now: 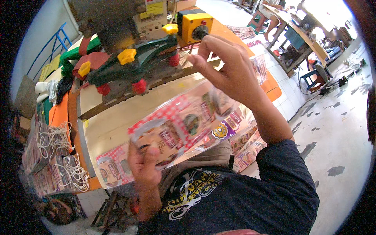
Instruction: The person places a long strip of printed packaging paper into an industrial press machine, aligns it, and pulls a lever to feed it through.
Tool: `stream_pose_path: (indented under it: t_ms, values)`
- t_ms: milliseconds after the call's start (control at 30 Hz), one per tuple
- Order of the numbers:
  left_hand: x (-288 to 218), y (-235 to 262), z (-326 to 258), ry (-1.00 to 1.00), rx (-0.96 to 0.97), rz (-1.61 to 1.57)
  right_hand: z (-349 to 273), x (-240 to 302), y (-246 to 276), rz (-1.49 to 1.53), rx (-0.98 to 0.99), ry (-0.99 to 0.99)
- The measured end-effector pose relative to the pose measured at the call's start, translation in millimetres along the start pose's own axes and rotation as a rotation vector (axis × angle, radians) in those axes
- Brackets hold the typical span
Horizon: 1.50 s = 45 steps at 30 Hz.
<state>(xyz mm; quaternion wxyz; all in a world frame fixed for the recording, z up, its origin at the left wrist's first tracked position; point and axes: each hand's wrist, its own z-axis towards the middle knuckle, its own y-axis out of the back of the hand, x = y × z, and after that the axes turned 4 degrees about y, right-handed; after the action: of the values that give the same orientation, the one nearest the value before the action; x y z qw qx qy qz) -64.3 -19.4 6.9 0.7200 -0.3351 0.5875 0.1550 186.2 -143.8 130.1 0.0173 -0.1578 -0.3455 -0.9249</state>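
My left hand (147, 166) grips the near left edge of a clear plastic sheet (178, 123) printed with food pictures and a red-and-white check. The sheet is tilted above the pale work board (109, 133), and its far right end is blurred. My right hand (227, 68) is raised above that end, thumb and forefinger curled close together. Whatever lies between them is too small to make out. Beyond the sheet stands a machine with a dark green frame (149, 58), yellow star knobs (127, 56) and red feet (139, 86). Another printed sheet (111, 168) lies on the board.
A yellow box with a black knob (194, 28) sits just beyond my right hand. Bundles with white cords (72, 172) are stacked at the left. More printed sheets (248, 149) lie near my lap. At the far right are another table (293, 33) and a person's leg (274, 25).
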Motion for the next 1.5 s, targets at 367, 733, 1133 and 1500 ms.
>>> stream_pose_path:
  t_ms: [367, 733, 1133, 1500]
  values:
    - [-9, 177, -58, -0.051, -0.333, -0.320, -91, -102, 80, -0.053, 0.025, -0.685]
    - [-106, 237, -75, -0.078, -0.277, 0.316, -116, -54, 46, 0.964, -0.025, -0.772]
    - [-121, 70, 24, -0.073, 0.273, 0.817, -88, -7, 25, 0.953, 0.309, -0.658]
    - [-81, -51, 76, 0.088, 0.555, 0.533, -70, 20, 8, 0.861, 0.448, -0.451]
